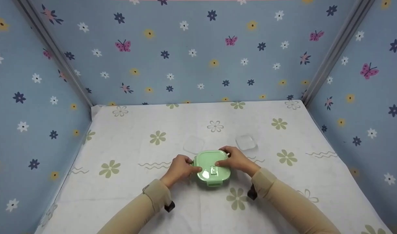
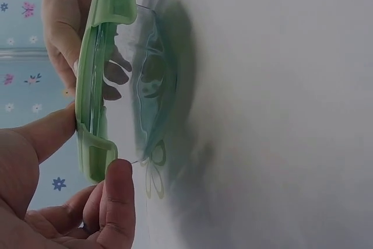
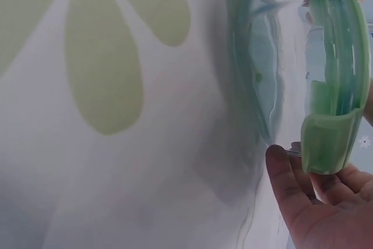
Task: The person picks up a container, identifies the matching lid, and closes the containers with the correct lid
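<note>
A glass food container with a light green lid (image 1: 209, 158) sits on the cloth between both hands. Its clear glass body (image 2: 152, 86) shows below the lid in the left wrist view. My left hand (image 1: 179, 169) holds the left side, thumb on the lid's top and a fingertip at the side clip (image 2: 98, 154). On the far right corner, my right hand (image 1: 239, 160) grips the container, its thumb lying across the lid near the small vent tab (image 1: 213, 170). In the right wrist view its fingertips are beside another green clip (image 3: 329, 144).
Two clear, rounded-square pieces lie behind the container: a faint flat one (image 1: 194, 144) to the left and one with a thicker rim (image 1: 246, 142) to the right. A white flowered cloth (image 1: 127, 201) covers the table, with blue patterned walls (image 1: 192, 65) around it.
</note>
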Action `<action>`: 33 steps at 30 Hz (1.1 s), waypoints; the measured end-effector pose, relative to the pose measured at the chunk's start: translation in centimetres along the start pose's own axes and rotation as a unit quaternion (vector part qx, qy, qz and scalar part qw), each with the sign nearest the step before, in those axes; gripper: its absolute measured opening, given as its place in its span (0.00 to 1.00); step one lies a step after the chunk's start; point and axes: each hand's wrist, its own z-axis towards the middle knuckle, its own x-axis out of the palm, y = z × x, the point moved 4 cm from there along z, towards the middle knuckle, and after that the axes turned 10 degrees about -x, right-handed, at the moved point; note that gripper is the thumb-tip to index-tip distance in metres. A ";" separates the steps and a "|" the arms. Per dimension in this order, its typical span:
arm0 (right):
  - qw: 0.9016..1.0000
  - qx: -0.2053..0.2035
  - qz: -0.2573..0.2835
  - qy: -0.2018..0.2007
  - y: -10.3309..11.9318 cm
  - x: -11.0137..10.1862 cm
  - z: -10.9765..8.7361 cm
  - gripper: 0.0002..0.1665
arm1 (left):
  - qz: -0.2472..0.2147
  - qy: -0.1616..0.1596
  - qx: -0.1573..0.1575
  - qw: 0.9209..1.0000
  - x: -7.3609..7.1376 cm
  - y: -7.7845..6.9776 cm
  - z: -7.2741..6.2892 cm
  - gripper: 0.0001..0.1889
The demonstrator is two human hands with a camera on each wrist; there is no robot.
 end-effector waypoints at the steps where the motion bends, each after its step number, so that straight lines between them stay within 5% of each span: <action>1: 1.000 0.000 0.000 -0.001 0.0 0.0 0.0 0.35 | -0.003 0.000 -0.004 1.000 0.0 0.0 0.0 0.23; 18: 1.000 0.000 0.008 -0.014 -0.3 0.3 -0.2 0.39 | -0.042 -0.018 -0.028 0.999 0.3 0.0 -0.1 0.21; 33: 1.000 -0.004 0.019 -0.020 -0.5 0.4 -0.3 0.39 | -0.082 0.018 -0.024 0.996 0.3 0.7 0.6 0.21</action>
